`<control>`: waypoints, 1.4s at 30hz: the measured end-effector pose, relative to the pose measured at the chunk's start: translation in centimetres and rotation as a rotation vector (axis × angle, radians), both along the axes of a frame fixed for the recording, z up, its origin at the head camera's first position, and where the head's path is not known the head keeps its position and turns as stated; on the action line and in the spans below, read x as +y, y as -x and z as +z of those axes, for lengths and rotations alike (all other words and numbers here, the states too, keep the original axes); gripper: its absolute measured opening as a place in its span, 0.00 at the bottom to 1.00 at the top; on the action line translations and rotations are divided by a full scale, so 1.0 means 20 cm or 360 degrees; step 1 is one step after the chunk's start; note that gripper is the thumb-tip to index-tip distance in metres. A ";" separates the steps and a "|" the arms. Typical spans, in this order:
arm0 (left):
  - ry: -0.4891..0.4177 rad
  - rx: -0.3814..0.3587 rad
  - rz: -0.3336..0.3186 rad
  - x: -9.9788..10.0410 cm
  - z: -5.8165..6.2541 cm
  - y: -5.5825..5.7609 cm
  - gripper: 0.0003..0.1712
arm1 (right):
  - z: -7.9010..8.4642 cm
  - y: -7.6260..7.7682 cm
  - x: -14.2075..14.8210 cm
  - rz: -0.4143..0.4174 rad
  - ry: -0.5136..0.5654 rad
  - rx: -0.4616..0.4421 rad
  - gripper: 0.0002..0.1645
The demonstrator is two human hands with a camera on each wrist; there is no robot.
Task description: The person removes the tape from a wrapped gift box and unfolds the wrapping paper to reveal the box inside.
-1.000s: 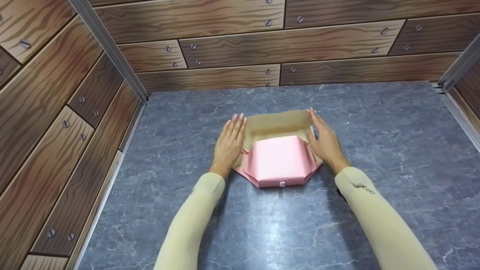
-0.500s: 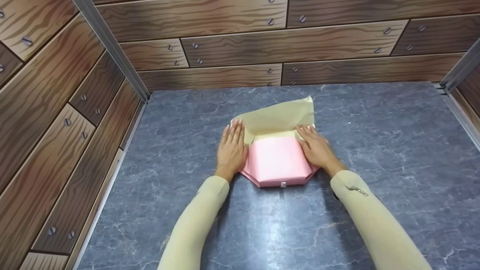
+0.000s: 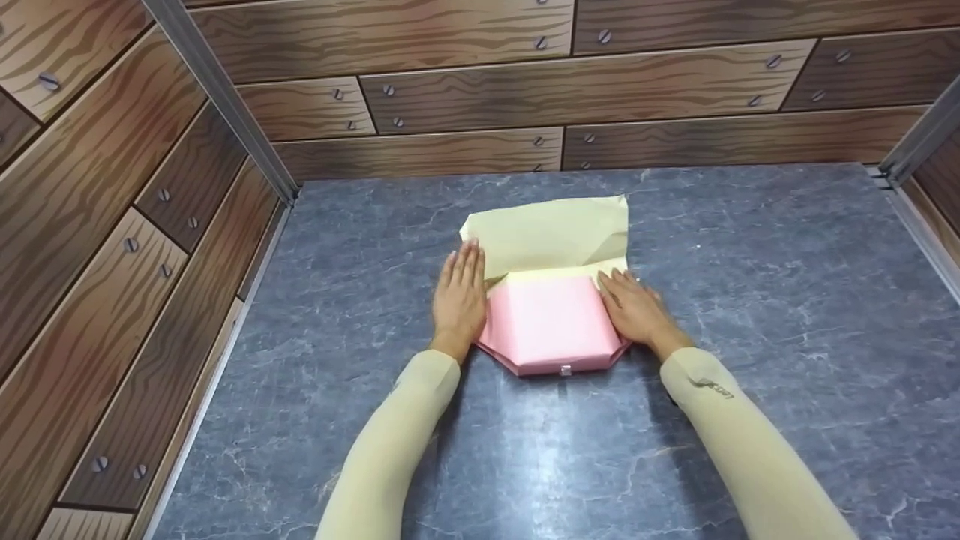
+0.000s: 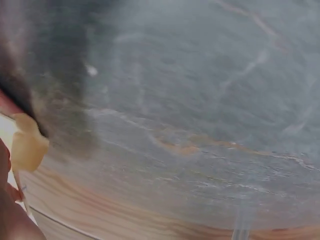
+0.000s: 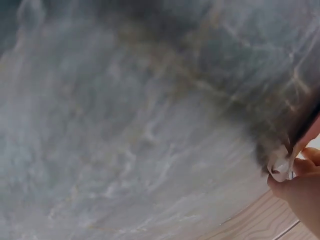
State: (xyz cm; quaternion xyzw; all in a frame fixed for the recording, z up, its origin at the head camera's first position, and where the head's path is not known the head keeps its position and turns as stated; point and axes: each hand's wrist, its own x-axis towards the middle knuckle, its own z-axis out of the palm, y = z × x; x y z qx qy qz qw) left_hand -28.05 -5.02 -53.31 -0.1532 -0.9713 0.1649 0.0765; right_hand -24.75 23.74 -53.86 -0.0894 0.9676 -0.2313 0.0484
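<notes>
On the table lies a flat, box-shaped parcel in pink wrapping paper [image 3: 559, 319], with folded, angled corners and a small whitish piece on its near edge. A cream flap [image 3: 551, 232] of the paper's inner side stretches away behind it. My left hand [image 3: 459, 296] rests along the parcel's left side, fingers straight and pointing away from me. On the right side my right hand [image 3: 637, 307] presses the folded paper, its fingers extended. Only a bit of cream paper [image 4: 29, 145] and part of the hand show in the left wrist view. What is inside the paper is hidden.
The dark blue marbled tabletop [image 3: 360, 300] surrounds the parcel. Wood-patterned panels [image 3: 465, 97] stand behind and on the left, joined by a grey metal corner post [image 3: 225, 105]. Another post [image 3: 919, 142] rises at the back right.
The cream back flap has swung away from me and now lies flatter. My right hand has moved inward from the flap's far corner onto the right side fold. My left hand has shifted slightly nearer me.
</notes>
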 end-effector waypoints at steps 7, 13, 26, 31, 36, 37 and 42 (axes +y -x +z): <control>-0.0043 -0.0112 0.0010 -0.03 -0.05 -0.01 0.38 | -0.02 -0.01 0.00 -0.0001 -0.0068 -0.0005 0.31; -0.0268 -0.0283 -0.0029 -0.07 -0.09 -0.03 0.37 | -0.02 -0.01 0.01 -0.0003 -0.0079 0.0012 0.30; -0.0861 -0.0488 -0.0006 -0.10 -0.12 -0.04 0.35 | -0.03 -0.02 0.02 -0.0014 0.0078 0.0060 0.28; -0.1081 -0.0485 -0.0029 -0.11 -0.09 -0.05 0.35 | -0.01 -0.02 0.04 -0.0068 0.0333 0.0058 0.30; -0.1158 -0.0552 -0.0167 -0.13 -0.07 -0.06 0.33 | 0.03 -0.02 0.05 -0.0080 0.0444 -0.0007 0.33; -0.1179 -0.0565 -0.0202 -0.13 -0.07 -0.06 0.32 | 0.04 -0.02 0.06 -0.0086 0.0458 -0.0019 0.33; -0.1264 -0.0586 -0.0358 -0.16 -0.05 -0.08 0.31 | 0.06 -0.03 0.07 -0.0159 0.0550 -0.0034 0.31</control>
